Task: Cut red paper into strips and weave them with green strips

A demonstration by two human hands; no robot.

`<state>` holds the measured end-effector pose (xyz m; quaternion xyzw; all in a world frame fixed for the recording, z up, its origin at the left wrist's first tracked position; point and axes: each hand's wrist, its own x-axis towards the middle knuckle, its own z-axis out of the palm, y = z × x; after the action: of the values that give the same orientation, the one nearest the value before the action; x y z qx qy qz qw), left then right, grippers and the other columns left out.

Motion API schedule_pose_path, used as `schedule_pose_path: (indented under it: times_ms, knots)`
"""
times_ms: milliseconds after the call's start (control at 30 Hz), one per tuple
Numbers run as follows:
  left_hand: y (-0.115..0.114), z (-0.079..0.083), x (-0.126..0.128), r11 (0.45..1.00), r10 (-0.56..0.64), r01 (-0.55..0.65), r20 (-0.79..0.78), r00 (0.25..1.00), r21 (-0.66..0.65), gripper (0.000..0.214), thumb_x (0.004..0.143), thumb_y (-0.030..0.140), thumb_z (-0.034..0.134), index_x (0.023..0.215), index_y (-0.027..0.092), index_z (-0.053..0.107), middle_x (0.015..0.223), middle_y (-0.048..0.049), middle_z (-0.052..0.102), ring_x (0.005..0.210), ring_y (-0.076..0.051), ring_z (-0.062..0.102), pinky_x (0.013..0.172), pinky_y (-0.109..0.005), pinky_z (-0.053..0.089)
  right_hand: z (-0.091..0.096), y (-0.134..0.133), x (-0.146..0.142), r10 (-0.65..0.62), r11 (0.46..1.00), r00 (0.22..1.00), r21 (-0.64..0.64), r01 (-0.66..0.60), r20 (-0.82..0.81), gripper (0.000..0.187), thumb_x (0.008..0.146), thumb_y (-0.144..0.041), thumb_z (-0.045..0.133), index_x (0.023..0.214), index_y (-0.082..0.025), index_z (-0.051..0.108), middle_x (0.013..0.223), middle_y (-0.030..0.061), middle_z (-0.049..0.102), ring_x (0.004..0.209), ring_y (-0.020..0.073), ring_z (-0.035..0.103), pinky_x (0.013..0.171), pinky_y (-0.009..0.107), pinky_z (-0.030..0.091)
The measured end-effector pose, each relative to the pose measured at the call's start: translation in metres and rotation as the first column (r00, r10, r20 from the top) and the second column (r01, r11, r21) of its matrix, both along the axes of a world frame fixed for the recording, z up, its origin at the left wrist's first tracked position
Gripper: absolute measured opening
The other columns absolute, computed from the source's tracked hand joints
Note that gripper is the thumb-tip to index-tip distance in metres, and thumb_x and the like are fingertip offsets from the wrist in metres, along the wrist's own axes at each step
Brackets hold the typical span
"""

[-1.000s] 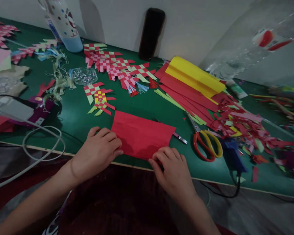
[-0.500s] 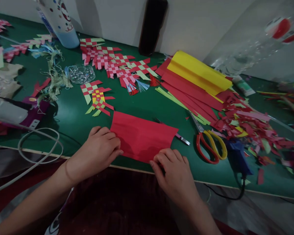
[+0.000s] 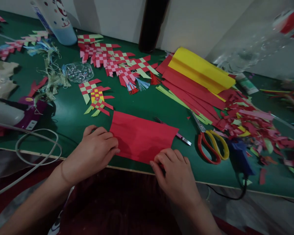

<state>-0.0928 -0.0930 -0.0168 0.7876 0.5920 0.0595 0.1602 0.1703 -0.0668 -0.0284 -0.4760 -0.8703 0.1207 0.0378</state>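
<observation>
A red sheet of paper (image 3: 142, 135) lies at the front edge of the green table, its near side slightly curled. My left hand (image 3: 98, 143) is closed at the paper's left end, thumb and curled fingers pinching its lower corner. At the near right corner, my right hand (image 3: 173, 166) grips the paper between thumb and forefinger. Partly under the sheet's right side lies a thin purple tool with a metal tip (image 3: 185, 140). Scissors with red and yellow handles (image 3: 212, 145) rest to the right of it. The undersides of my fingers are hidden.
Woven paper fish (image 3: 96, 98) lie beyond my left hand, with several more behind. A yellow paper stack (image 3: 201, 70) covers red strips. Paper scraps (image 3: 254, 127) and a blue device (image 3: 242, 156) sit right. A white cable (image 3: 39, 160) loops at left. A phone (image 3: 153, 26) leans on the wall.
My left hand has shifted slightly left along the paper's edge. My right hand and the paper stay nearly in place, while the view has moved a little.
</observation>
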Motion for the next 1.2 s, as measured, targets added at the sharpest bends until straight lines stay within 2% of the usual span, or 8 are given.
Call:
schedule_pose_path:
  times_ms: [433,767,967,1200]
  knots:
    - [-0.003,-0.002,-0.003,0.999,0.024,-0.024,-0.004,1.0,0.029,0.021,0.093,0.031,0.052,0.076,0.022,0.06,0.081,-0.0015,0.066,0.086,-0.023,0.055,0.086,-0.043,0.027,0.002,0.001,-0.002,-0.007,1.0,1.0,0.004,0.007,-0.007,0.025,0.095,-0.036,0.047,0.075,-0.022,0.056,0.084,0.0052,0.061,0.078,0.0207,0.052,0.064,0.033,0.03]
    - [-0.007,-0.005,-0.006,0.998,0.058,-0.058,-0.013,0.998,0.015,0.021,0.094,0.033,0.053,0.078,0.023,0.063,0.083,-0.0006,0.067,0.088,-0.024,0.056,0.088,-0.046,0.025,0.001,0.0,-0.003,-0.028,0.999,0.999,-0.015,0.029,0.037,0.019,0.092,-0.034,0.055,0.076,-0.023,0.056,0.085,0.0038,0.061,0.081,0.0228,0.053,0.067,0.034,0.03]
    - [-0.01,-0.006,-0.01,0.994,0.097,-0.096,-0.016,0.995,0.043,0.021,0.093,0.035,0.056,0.079,0.024,0.066,0.082,-0.0005,0.069,0.088,-0.023,0.058,0.086,-0.044,0.026,0.001,0.0,-0.003,-0.025,1.0,0.999,-0.011,0.026,0.029,0.018,0.092,-0.034,0.055,0.077,-0.023,0.056,0.085,0.0036,0.061,0.08,0.0219,0.053,0.067,0.035,0.03]
    - [-0.011,-0.01,-0.009,0.99,0.14,-0.14,-0.014,0.99,0.032,0.017,0.089,0.033,0.064,0.075,0.023,0.062,0.079,0.0019,0.067,0.087,-0.023,0.058,0.087,-0.045,0.023,0.0,0.0,-0.004,-0.025,1.0,0.999,0.002,0.025,0.027,0.018,0.091,-0.034,0.056,0.077,-0.023,0.056,0.085,0.0031,0.061,0.08,0.0214,0.052,0.066,0.034,0.03]
